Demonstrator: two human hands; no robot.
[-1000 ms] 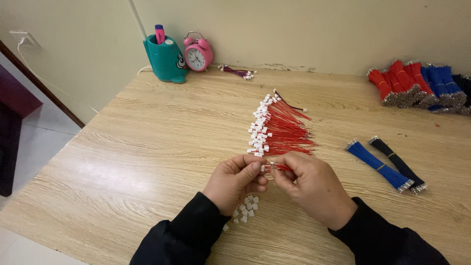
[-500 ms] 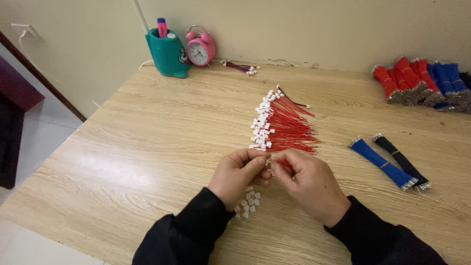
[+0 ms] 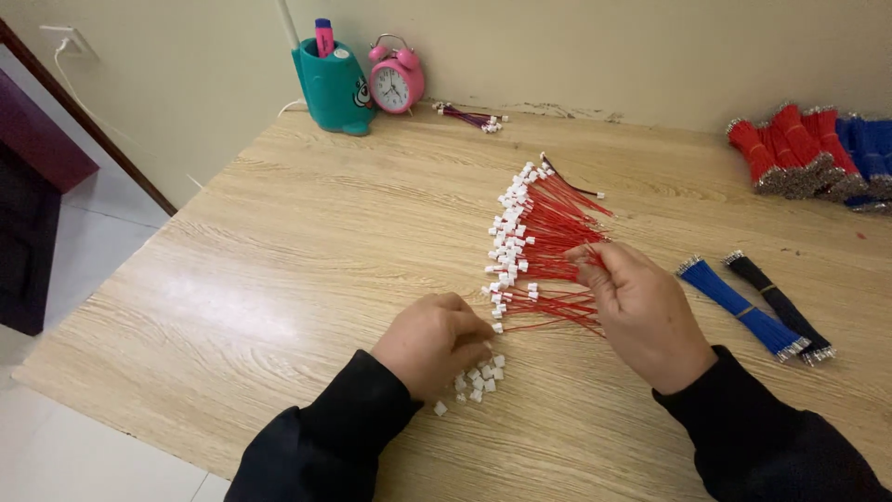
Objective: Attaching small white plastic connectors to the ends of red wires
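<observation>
1. My left hand (image 3: 432, 339) is curled, its fingertips pressed down on a small heap of white plastic connectors (image 3: 476, 379) lying loose on the near part of the table; I cannot tell whether one is pinched. About a dozen tiny squarish housings show beside my knuckles.
2. My right hand (image 3: 641, 311) pinches thin red wires at the right side of the red wire pile (image 3: 544, 242), thumb and forefinger closed on the strands.
3. That pile fans out in the middle of the table, each slim wire ending in a white connector along its left edge; too many to count.
4. The wooden table (image 3: 307, 251) is pale, with a streaky laminate grain. Its left edge runs diagonally beside the floor, and its left half lies open.
5. Right of my right hand lie two tied bundles, one blue wire bundle (image 3: 743, 307) and one black wire bundle (image 3: 779, 307), with bare metal tips.
6. Far right, thick red and blue bundles (image 3: 808, 158) are stacked at the table's edge.
7. Far left by the wall stand a teal pen holder (image 3: 333, 84) and a round pink alarm clock (image 3: 398, 79); a small dark wire bunch (image 3: 469, 117) lies just right of them.
</observation>
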